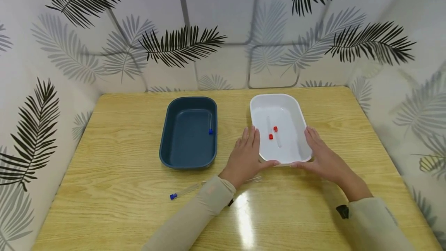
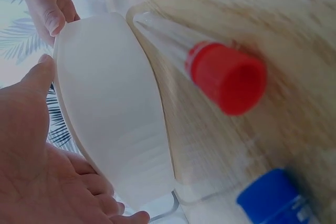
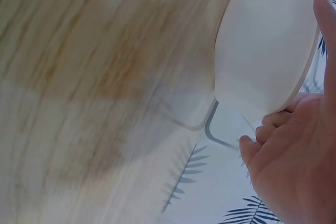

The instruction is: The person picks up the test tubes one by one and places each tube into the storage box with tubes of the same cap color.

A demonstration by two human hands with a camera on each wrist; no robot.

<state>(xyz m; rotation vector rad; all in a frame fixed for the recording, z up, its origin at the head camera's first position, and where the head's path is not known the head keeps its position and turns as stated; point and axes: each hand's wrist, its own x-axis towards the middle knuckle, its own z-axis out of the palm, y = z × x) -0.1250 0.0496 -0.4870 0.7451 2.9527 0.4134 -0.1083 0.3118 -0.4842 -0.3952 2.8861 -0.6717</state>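
Observation:
My left hand [image 1: 244, 158] lies along the left side of a white tray [image 1: 278, 105], its fingers straight and its thumb on the near rim. Opposite it, my right hand [image 1: 325, 158] touches the tray's right side, fingers extended, thumb near the other thumb. Inside the tray lie two clear tubes with red caps [image 1: 270, 136]. Under the left forearm, partly hidden, are tubes on the table; the left wrist view shows one red-capped tube [image 2: 228, 80] and a blue cap [image 2: 273, 198] close by. In the right wrist view the tray's white wall [image 3: 265, 45] stands beside the fingers.
A dark blue tray [image 1: 188, 162] stands left of the white one, holding a tube with a blue cap [image 1: 210, 131]. Another blue-capped tube [image 1: 184, 191] lies on the wooden table [image 1: 115, 165] in front. A leaf-patterned curtain [image 1: 223, 65] hangs behind the table.

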